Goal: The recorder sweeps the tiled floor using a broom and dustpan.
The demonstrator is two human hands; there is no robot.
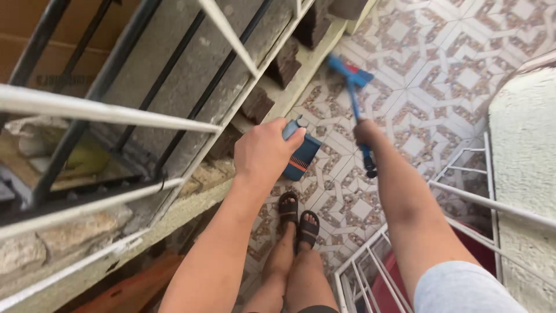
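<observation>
My left hand point(265, 149) grips the handle of a blue dustpan point(303, 156), which hangs above the patterned tile floor point(440, 64). My right hand point(366, 133) is closed around the blue handle of a long broom point(354, 93); its blue and red head rests on the tiles further ahead, near the wall's base. The stick's end pokes out below my right hand. My two feet in dark sandals point(298, 220) stand together on the tiles beneath the dustpan.
A concrete ledge with metal railing bars point(116, 116) runs along the left. Brick stubs point(258, 104) jut from the wall base. A white metal rack point(463, 191) and a rough white wall point(521, 127) stand at right; a red object point(385, 287) sits under the rack.
</observation>
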